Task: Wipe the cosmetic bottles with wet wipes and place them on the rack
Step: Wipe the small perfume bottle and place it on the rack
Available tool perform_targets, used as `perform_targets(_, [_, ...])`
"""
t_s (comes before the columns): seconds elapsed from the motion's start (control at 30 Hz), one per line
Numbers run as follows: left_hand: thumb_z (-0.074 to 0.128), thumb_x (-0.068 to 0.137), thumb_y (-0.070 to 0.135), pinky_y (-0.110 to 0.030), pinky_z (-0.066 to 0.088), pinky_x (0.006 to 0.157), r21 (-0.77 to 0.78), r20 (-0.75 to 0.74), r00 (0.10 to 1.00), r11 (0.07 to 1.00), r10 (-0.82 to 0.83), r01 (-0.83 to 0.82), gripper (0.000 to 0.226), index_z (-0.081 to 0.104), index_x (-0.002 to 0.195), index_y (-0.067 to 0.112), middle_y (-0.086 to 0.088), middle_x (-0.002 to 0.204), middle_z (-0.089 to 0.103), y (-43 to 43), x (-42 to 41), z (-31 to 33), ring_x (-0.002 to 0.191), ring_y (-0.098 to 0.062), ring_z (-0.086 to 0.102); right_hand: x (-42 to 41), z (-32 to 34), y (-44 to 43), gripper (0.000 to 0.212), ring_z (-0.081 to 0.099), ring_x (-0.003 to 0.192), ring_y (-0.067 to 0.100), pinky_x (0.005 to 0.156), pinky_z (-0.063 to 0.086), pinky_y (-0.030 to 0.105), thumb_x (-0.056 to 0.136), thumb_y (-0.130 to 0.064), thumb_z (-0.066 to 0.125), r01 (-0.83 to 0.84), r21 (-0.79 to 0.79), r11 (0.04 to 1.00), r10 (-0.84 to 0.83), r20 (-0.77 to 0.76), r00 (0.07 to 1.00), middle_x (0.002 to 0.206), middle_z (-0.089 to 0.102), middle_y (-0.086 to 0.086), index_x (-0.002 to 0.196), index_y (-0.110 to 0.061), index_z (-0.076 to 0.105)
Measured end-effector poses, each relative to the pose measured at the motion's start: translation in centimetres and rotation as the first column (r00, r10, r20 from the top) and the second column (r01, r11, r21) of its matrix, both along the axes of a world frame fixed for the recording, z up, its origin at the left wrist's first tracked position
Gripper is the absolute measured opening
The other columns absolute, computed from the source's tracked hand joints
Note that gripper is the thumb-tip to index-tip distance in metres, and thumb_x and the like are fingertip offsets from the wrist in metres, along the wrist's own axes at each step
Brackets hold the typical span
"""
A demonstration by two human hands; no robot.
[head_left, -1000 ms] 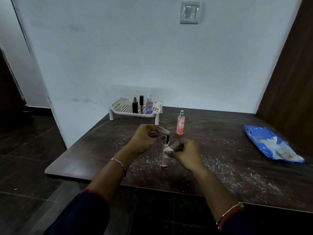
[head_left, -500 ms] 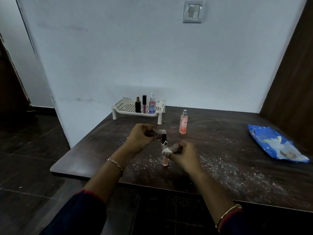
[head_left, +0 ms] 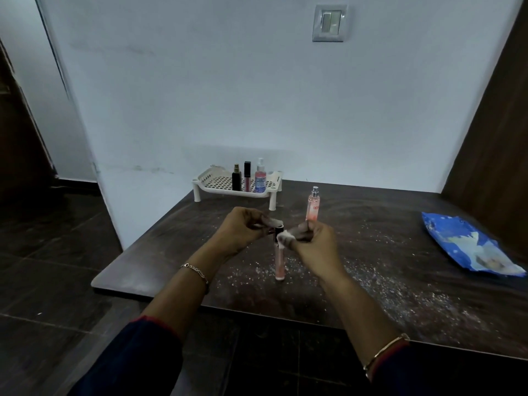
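Note:
A slim pink lip-gloss tube (head_left: 280, 264) with a black cap stands upright on the dark table (head_left: 400, 281). My left hand (head_left: 243, 232) pinches its cap from the left. My right hand (head_left: 311, 241) pinches a small white wet wipe (head_left: 284, 239) against the tube just below the cap. A tall pink spray bottle (head_left: 313, 205) stands behind my right hand. On the white perforated rack (head_left: 214, 182) at the table's back left corner stand a black bottle (head_left: 236, 178), a pink gloss tube (head_left: 247, 177) and a pink spray bottle (head_left: 260, 177).
A blue wet-wipe pack (head_left: 468, 247) lies at the table's right side. White specks are scattered over the tabletop near my hands. A brown panel rises on the right, a white wall stands behind, and dark floor tiles lie left of the table's edge.
The wipe in my right hand has slid a little up the tube toward the cap. The camera view has shifted slightly; the other bottles stay put.

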State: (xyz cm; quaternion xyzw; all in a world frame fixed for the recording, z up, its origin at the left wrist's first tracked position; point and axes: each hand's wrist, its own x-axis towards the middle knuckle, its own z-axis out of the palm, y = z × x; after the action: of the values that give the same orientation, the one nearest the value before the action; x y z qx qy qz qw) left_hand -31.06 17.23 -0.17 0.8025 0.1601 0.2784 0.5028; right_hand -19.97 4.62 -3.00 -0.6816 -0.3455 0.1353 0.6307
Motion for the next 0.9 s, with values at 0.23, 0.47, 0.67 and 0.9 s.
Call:
perform_targets(0.23, [0.068,0.077,-0.004,-0.017,0.054,0.077,-0.012,0.031,0.999,1.000,-0.011,0.012,0.016,0.071,0.090,0.005,0.001,0.088,0.072,-0.1,-0.7,-0.4,0.083,-0.005,0.068,-0.9,0.4,0.5,0.019,0.069,0.074,0.011,0.069,0.056,0.026,0.070,-0.002,0.078,-0.003,0.137,0.991,0.019,-0.114,0.993,0.079,0.071,0.005,0.081,-0.005,0.063])
perform_targets(0.47, [0.067,0.078,-0.005,-0.014,0.051,0.075,-0.023,0.055,0.998,0.999,-0.028,0.030,0.017,0.071,0.093,0.002,0.001,0.092,0.073,-0.1,-1.3,-0.6,0.087,-0.003,0.068,-0.6,-1.9,-0.2,0.023,0.069,0.080,0.024,0.072,0.056,0.030,0.069,0.003,0.078,-0.057,0.048,0.997,0.062,-0.101,0.993,0.082,0.071,0.011,0.076,-0.005,0.057])
perform_targets(0.67, [0.066,0.078,-0.006,-0.017,0.052,0.080,-0.017,0.042,0.999,1.000,-0.018,0.019,0.019,0.072,0.093,0.004,0.000,0.094,0.073,0.1,-1.2,-0.7,0.093,-0.009,0.068,-1.0,-0.7,0.7,0.018,0.071,0.083,0.024,0.076,0.058,0.035,0.072,-0.005,0.078,-0.028,0.160,0.987,0.052,-0.148,0.988,0.085,0.073,0.013,0.080,-0.001,0.062])
perform_targets(0.9, [0.077,0.069,0.001,-0.026,0.057,0.080,-0.059,0.071,0.997,0.998,0.013,-0.009,0.022,0.068,0.090,0.000,-0.005,0.097,0.073,-0.2,-1.5,-1.2,0.090,-0.018,0.070,-1.1,-4.2,-0.4,0.029,0.066,0.072,0.016,0.068,0.055,0.035,0.066,-0.013,0.084,0.036,-0.107,0.994,-0.022,0.125,0.992,0.074,0.068,-0.001,0.066,-0.021,0.055])
